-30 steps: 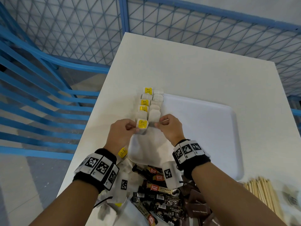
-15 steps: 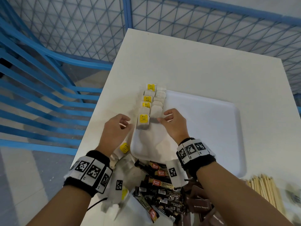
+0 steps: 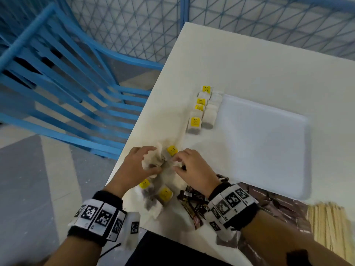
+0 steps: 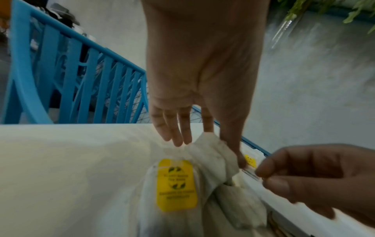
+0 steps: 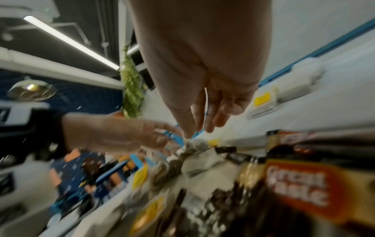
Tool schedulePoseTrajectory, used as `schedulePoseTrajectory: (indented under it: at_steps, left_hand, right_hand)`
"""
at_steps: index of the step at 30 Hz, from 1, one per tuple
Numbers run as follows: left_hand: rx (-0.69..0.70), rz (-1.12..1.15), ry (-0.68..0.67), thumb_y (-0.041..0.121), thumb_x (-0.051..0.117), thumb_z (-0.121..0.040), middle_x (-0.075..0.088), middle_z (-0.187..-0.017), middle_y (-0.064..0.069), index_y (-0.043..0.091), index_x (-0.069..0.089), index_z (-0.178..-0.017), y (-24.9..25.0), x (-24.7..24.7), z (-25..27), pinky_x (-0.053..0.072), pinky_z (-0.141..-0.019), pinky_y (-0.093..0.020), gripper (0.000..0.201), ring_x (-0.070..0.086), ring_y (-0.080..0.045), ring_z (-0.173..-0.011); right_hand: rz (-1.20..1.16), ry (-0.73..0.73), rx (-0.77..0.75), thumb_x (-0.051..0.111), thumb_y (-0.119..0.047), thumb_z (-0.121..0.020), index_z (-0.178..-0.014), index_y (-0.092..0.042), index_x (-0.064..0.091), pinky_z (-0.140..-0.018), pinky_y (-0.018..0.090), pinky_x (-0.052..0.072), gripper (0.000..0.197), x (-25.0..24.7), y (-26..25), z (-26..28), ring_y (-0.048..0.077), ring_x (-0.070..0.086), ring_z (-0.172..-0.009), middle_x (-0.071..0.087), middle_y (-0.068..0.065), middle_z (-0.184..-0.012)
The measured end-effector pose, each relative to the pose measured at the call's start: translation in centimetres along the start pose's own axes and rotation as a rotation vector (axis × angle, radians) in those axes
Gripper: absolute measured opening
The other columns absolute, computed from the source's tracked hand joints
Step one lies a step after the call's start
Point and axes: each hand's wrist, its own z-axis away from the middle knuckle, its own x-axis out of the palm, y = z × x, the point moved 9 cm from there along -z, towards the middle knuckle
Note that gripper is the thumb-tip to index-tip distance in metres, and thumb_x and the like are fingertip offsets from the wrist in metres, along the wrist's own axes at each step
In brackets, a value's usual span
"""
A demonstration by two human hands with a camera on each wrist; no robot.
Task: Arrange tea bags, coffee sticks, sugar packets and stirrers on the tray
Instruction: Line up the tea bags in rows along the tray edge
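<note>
Because the row of tea bags (image 3: 204,110) along the left edge of the white tray (image 3: 269,143) needs another, the left hand (image 3: 132,167) pinches a loose tea bag (image 3: 163,158) from the near pile while the right hand (image 3: 194,169) hovers beside it, fingers loosely curled, seemingly holding nothing

Black wristbands (image 3: 97,220) (white blocks with square black-and-white markers) on bare forearms.

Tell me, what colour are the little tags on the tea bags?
Yellow with dark print, on the tea bag tags; clearest in the left wrist view.
</note>
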Motion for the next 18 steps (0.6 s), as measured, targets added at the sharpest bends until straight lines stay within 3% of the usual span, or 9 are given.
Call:
schedulePoseTrajectory:
  at_steps: [2, 4, 5, 7, 9, 12, 15, 18]
  left_hand:
    - [0.008, -0.065, -0.076, 0.059, 0.063, -0.043, 0.044, -0.118, 0.001, 0.029, 0.043, -0.134, 0.2, 0.6, 0.4, 0.04, -0.097, -0.036, 0.098, 0.044, -0.022, -0.11]
    - [-0.01, -0.125, -0.12, 0.061, 0.058, -0.039, 0.042, -0.13, -0.004, 0.031, 0.031, -0.141, -0.3, 0.9, 0.7, 0.039, -0.101, -0.042, 0.11, 0.04, -0.028, -0.119]
    - [-0.027, -0.127, -0.144, 0.058, 0.065, -0.041, 0.039, -0.133, -0.005, 0.03, 0.027, -0.143, -0.7, 1.0, 1.0, 0.039, -0.101, -0.042, 0.113, 0.039, -0.028, -0.121]
    - [-0.076, -0.092, -0.177, 0.032, 0.082, -0.057, 0.036, -0.132, -0.007, 0.024, 0.023, -0.145, -1.4, 1.2, 1.4, 0.041, -0.097, -0.034, 0.107, 0.043, -0.026, -0.117]
    - [-0.099, -0.025, -0.155, 0.011, 0.081, -0.069, 0.042, -0.124, -0.007, 0.021, 0.027, -0.144, -1.9, 1.1, 1.5, 0.044, -0.086, -0.025, 0.093, 0.05, -0.02, -0.103]
    - [-0.119, 0.067, -0.061, 0.005, 0.072, -0.078, 0.056, -0.111, -0.007, 0.017, 0.04, -0.138, -2.5, 0.8, 1.1, 0.045, -0.067, -0.014, 0.069, 0.056, -0.015, -0.085]
    - [-0.135, 0.116, 0.005, 0.005, 0.069, -0.081, 0.06, -0.102, -0.004, 0.013, 0.048, -0.132, -2.8, 0.5, 0.8, 0.046, -0.065, -0.013, 0.056, 0.061, -0.016, -0.084]
    - [-0.117, 0.163, 0.022, 0.011, 0.07, -0.081, 0.06, -0.098, -0.001, 0.012, 0.053, -0.125, -2.3, 0.4, 0.7, 0.046, -0.067, -0.011, 0.047, 0.062, -0.011, -0.082]
  right_hand:
    - [0.054, 0.008, -0.029, 0.065, -0.033, -0.083, -0.117, -0.011, 0.054, -0.093, 0.034, 0.039, 0.042, 1.0, -1.0, -0.6, 0.026, 0.045, -0.108, 0.052, 0.009, -0.113]
    - [0.058, -0.003, -0.044, 0.071, -0.04, -0.076, -0.125, -0.016, 0.046, -0.098, 0.039, 0.037, 0.061, 1.8, -1.8, -1.2, 0.027, 0.042, -0.114, 0.047, 0.007, -0.121]
    - [0.076, -0.025, -0.058, 0.071, -0.043, -0.075, -0.131, -0.018, 0.041, -0.1, 0.042, 0.036, 0.069, 2.2, -2.2, -1.5, 0.027, 0.04, -0.117, 0.045, 0.007, -0.125]
    - [0.128, -0.084, -0.077, 0.066, -0.048, -0.078, -0.14, -0.019, 0.03, -0.102, 0.043, 0.034, 0.078, 3.0, -3.0, -1.9, 0.028, 0.037, -0.121, 0.043, 0.009, -0.129]
    - [0.162, -0.102, -0.072, 0.06, -0.049, -0.082, -0.142, -0.017, 0.027, -0.1, 0.041, 0.035, 0.076, 3.5, -3.4, -2.3, 0.028, 0.038, -0.12, 0.045, 0.011, -0.128]
    - [0.242, -0.066, -0.096, 0.056, -0.033, -0.09, -0.135, -0.011, 0.039, -0.095, 0.038, 0.038, 0.053, 3.8, -3.6, -2.9, 0.03, 0.043, -0.116, 0.049, 0.012, -0.123]
    - [0.155, -0.056, -0.085, 0.052, -0.021, -0.092, -0.124, -0.01, 0.052, -0.091, 0.037, 0.043, 0.034, 3.7, -3.3, -2.8, 0.028, 0.043, -0.113, 0.05, 0.012, -0.118]
    - [0.031, -0.007, -0.051, 0.051, -0.014, -0.091, -0.119, -0.009, 0.059, -0.089, 0.042, 0.046, 0.029, 3.0, -2.7, -2.8, 0.028, 0.047, -0.11, 0.054, 0.012, -0.113]
